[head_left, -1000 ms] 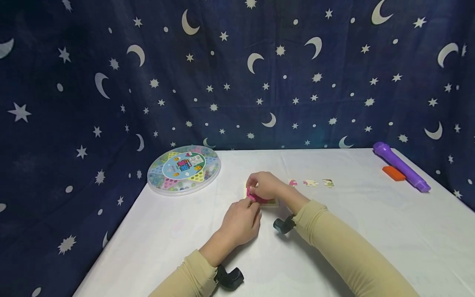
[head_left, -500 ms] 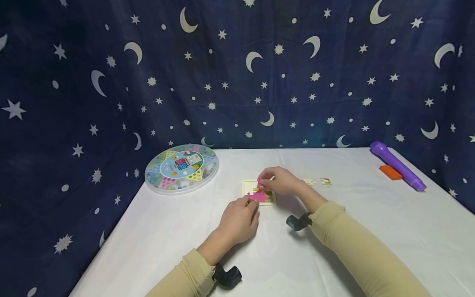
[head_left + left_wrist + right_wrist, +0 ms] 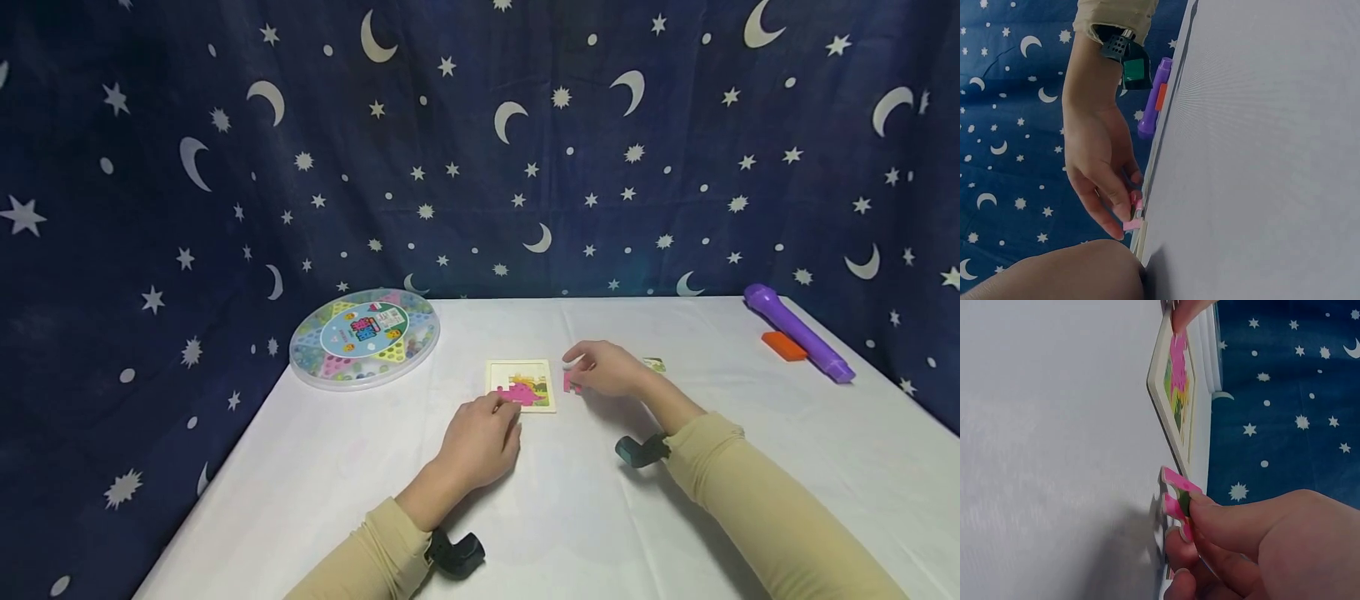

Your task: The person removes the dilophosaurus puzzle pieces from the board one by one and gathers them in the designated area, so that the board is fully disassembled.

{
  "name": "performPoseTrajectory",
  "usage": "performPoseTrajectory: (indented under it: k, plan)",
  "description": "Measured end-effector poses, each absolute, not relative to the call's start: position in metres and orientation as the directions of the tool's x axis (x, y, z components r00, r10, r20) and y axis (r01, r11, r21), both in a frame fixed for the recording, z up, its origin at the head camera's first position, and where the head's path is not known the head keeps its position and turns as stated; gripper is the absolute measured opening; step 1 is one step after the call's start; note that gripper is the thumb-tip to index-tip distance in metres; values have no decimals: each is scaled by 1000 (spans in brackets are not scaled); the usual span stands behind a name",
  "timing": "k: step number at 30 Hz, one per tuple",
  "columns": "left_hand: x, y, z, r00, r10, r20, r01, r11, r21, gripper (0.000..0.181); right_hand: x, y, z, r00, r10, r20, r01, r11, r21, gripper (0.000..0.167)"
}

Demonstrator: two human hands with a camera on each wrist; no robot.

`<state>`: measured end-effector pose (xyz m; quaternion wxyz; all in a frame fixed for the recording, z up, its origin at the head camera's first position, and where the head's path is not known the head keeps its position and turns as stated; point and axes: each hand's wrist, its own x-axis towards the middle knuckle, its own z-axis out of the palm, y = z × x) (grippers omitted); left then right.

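A square puzzle tray (image 3: 498,370) with a pale rim lies mid-table, partly filled with a pink and yellow dinosaur picture. My left hand (image 3: 482,442) rests at its near left corner, fingertips pressing on the edge. To the right of the tray, my right hand (image 3: 613,371) pinches a pink puzzle piece (image 3: 1172,506) between thumb and fingers. That piece has a green patch and is held tilted just off the tray's right side. Another puzzle piece (image 3: 654,364) lies behind the right wrist, partly hidden. The right hand may cover further pieces.
A round, clear-lidded Chinese checkers set (image 3: 365,340) lies at the back left of the white table (image 3: 360,467). A purple toy microphone (image 3: 798,332) and an orange block (image 3: 783,346) sit at the back right. A starry dark blue curtain (image 3: 450,125) hangs behind.
My right hand has lifted the pink piece away from the tray and moved right with it, uncovering the picture. The left hand has stayed at the tray's corner. The head view has shifted slightly.
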<state>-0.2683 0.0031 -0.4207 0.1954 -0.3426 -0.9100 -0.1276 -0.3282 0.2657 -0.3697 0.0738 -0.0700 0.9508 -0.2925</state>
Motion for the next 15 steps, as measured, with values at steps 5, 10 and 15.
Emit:
performPoseTrajectory:
  k: [5, 10, 15]
  plan:
    - [-269, 2, -422, -694, 569, 441, 672, 732, 111, 24, -329, 271, -367, -978, -179, -105, -88, 815, -573, 34]
    - [-269, 3, -422, -691, 568, 447, 673, 732, 111, 24, -328, 279, -364, -968, -237, -77, -157, 818, -554, 30]
    - [-269, 3, -421, -681, 567, 463, 675, 731, 98, 22, -326, 286, -362, -969, -230, -91, -146, 830, -539, 27]
